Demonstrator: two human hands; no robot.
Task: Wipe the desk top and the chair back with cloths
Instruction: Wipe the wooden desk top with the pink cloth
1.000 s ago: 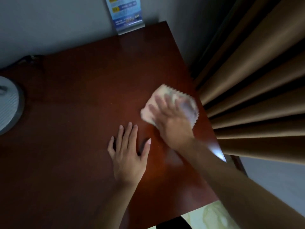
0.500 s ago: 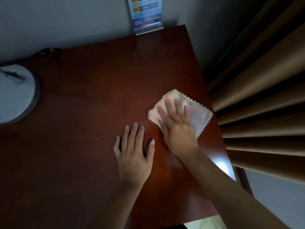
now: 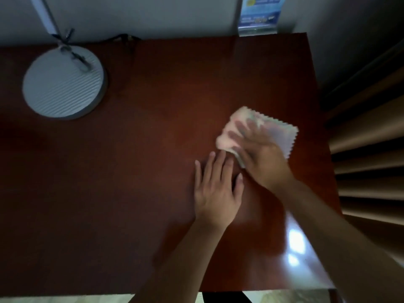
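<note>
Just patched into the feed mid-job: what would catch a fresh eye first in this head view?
First, the pale cloth with zigzag edges, pressed under the blurred right hand near the right edge of the dark red-brown desk. Beside it the left hand lies flat, fingers spread. At the far left stands a round grey lamp base, and a blue card stand sits at the back against the wall.

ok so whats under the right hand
A pale cloth with a zigzag edge lies under the right hand, flat on the desk top. The hand covers the cloth's near part; anything beneath is hidden.
</note>
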